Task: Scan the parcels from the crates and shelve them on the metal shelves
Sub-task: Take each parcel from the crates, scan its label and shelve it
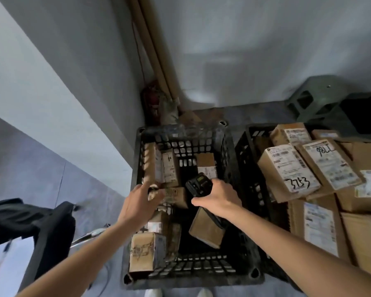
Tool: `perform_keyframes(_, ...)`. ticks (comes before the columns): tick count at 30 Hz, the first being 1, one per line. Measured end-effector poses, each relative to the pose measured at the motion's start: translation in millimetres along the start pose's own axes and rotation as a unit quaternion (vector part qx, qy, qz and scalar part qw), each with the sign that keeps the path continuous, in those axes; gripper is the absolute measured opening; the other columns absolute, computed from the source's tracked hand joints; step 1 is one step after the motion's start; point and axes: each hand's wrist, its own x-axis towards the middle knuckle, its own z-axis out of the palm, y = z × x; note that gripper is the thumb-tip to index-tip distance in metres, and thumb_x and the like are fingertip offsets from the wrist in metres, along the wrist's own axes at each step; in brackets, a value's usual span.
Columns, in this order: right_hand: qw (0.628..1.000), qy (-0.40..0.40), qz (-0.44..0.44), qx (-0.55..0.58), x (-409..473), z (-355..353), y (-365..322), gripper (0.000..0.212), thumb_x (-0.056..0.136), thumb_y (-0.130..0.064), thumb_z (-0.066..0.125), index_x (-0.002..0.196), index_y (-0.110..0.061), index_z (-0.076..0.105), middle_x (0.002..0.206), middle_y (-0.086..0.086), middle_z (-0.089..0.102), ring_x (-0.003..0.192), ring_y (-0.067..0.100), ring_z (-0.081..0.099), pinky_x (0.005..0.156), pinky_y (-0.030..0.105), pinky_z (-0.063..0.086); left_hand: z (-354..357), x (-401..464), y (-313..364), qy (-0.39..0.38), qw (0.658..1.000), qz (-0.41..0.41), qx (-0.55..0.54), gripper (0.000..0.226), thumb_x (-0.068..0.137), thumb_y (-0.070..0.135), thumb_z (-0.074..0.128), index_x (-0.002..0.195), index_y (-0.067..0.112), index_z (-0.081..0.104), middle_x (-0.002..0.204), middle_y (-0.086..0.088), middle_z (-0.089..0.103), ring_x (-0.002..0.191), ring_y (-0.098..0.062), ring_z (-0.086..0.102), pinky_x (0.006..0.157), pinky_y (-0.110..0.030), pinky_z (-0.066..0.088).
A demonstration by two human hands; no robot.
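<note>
Reaching into the black crate [137, 159], the left hand [135, 203] pinches a small cardboard box [176, 197] lying mid-crate, while the right hand [217, 200] grips the scanner [198, 185]. The box looks light and stiff, best held by its side edges. Neighbouring boxes [167, 168] crowd it, and a second full crate [244, 159] stands just beside.

Left crate [229, 146]: we see it in front of us, by the wall corner, parcels [169, 168] inside.
Right crate [247, 159]: just beside the left crate, piled with parcels.
Stool [315, 99]: behind the right crate, against the wall.
</note>
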Motion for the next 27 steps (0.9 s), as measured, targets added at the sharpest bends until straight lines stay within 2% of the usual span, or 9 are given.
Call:
perform_keyframes(2,1.0,-0.011,0.009,-0.001,17,18,3,0.066,0.067,-0.06,0.083,0.118,-0.027,0.058,0.108,-0.003,0.066,0.098,0.023,0.067,0.083,0.038,0.061,17,8,-11,-0.017,1.0,-0.016,0.005,0.051,0.095,0.052,0.058,0.138,0.025,0.054,0.115,-0.004,0.067,0.101,-0.027,0.064,0.079,-0.037,0.05)
perform_keyframes(7,1.0,-0.017,0.016,0.014,48,46,10,0.064,0.065,-0.059,0.083,0.117,-0.03,0.059,0.106,-0.005,0.066,0.099,0.022,0.067,0.083,0.036,0.06,42,22,-23,-0.032,0.999,-0.037,0.005,0.053,0.096,0.047,0.058,0.141,0.021,0.053,0.12,-0.009,0.068,0.106,-0.028,0.064,0.085,-0.04,0.052)
perform_keyframes(14,0.999,-0.028,0.0,0.036,70,58,16,0.049,0.07,-0.051,0.084,0.108,-0.032,0.059,0.095,-0.01,0.063,0.09,0.018,0.063,0.071,0.027,0.051,61,34,-20,-0.03,0.996,-0.078,-0.014,0.05,0.093,0.05,0.057,0.132,0.02,0.053,0.114,-0.007,0.07,0.097,-0.028,0.065,0.077,-0.041,0.055)
perform_keyframes(18,0.998,-0.034,-0.008,0.055,76,63,17,0.047,0.069,-0.049,0.085,0.106,-0.033,0.061,0.095,-0.009,0.066,0.089,0.017,0.065,0.066,0.026,0.05,64,39,-12,-0.018,0.991,-0.123,-0.055,0.046,0.094,0.038,0.061,0.135,0.018,0.053,0.117,-0.007,0.068,0.1,-0.027,0.064,0.082,-0.041,0.054)
perform_keyframes(24,0.995,-0.055,-0.017,0.086,81,68,20,0.047,0.069,-0.045,0.087,0.107,-0.033,0.062,0.1,-0.009,0.067,0.094,0.018,0.065,0.074,0.028,0.052,69,41,-15,0.008,0.985,-0.147,-0.088,0.04,0.096,0.019,0.06,0.136,0.016,0.054,0.116,-0.007,0.071,0.098,-0.026,0.066,0.081,-0.042,0.057)
perform_keyframes(27,0.993,-0.067,-0.026,0.096,84,67,17,0.052,0.067,-0.044,0.087,0.113,-0.032,0.066,0.1,-0.01,0.068,0.093,0.015,0.066,0.077,0.028,0.054,77,38,-17,-0.004,0.977,-0.178,-0.118,0.045,0.098,0.021,0.058,0.142,0.015,0.05,0.124,-0.01,0.068,0.104,-0.027,0.063,0.086,-0.039,0.053)
